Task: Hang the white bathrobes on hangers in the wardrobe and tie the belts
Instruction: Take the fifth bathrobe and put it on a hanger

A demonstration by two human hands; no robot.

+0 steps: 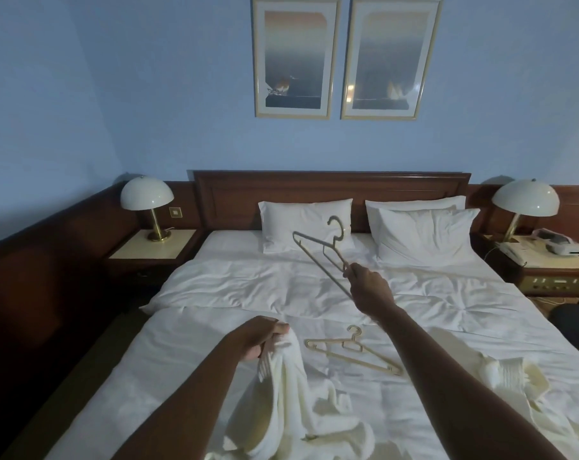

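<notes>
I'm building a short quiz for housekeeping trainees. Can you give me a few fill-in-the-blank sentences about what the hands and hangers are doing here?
1. The right hand holds a ____ up above the bed.
2. The left hand grips a white ____.
3. A second hanger lies on the bed, held by ____ hand.
4. The number of framed pictures on the wall above the headboard is ____.

Missing words: hanger; bathrobe; neither; two

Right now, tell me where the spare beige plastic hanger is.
The beige plastic hanger lies flat on the white bed, centre of the head view, between the left hand and the right forearm.
</notes>
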